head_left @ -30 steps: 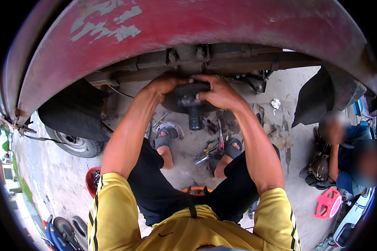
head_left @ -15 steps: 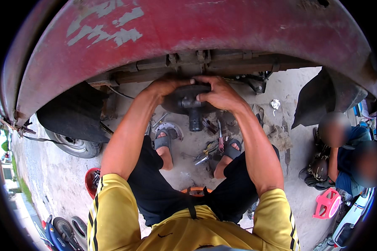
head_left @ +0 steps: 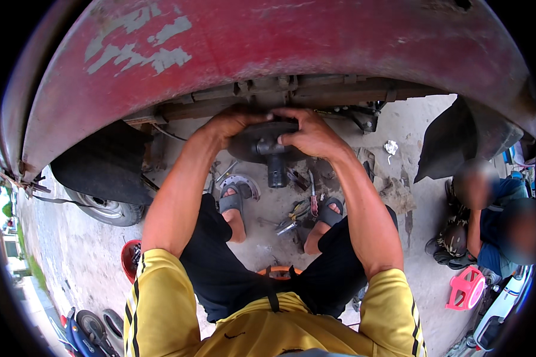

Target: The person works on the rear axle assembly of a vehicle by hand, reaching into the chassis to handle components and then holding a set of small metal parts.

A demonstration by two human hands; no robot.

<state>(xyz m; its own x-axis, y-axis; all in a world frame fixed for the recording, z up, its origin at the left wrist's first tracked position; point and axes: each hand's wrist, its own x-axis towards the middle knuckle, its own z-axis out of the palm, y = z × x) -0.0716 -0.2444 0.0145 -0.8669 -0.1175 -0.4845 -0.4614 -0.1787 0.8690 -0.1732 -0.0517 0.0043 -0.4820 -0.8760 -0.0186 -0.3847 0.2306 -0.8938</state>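
Note:
In front of me, under the red wheel arch, is a dark round metal plate (head_left: 244, 146), with a black cylindrical hub (head_left: 276, 171) jutting from its middle. My left hand (head_left: 237, 122) curls over the plate's upper left edge, its fingers partly hidden in shadow. Gripping the upper right edge is my right hand (head_left: 308, 132), its thumb on the front face near the hub and its fingers over the top. The fingertips of both hands come close together at the plate's top. What lies behind the plate cannot be seen.
The red fender (head_left: 268, 41) arches close above my hands. Between my feet lie a curved brake shoe (head_left: 249, 185), a red-handled screwdriver (head_left: 313, 199) and other tools. A red bowl (head_left: 129, 259) stands left; a pink stool (head_left: 466, 288) and two people (head_left: 488, 214) are at right.
The red fender sits slightly farther left in the view. Both hands keep their hold on the round plate, the left a touch farther left in the picture.

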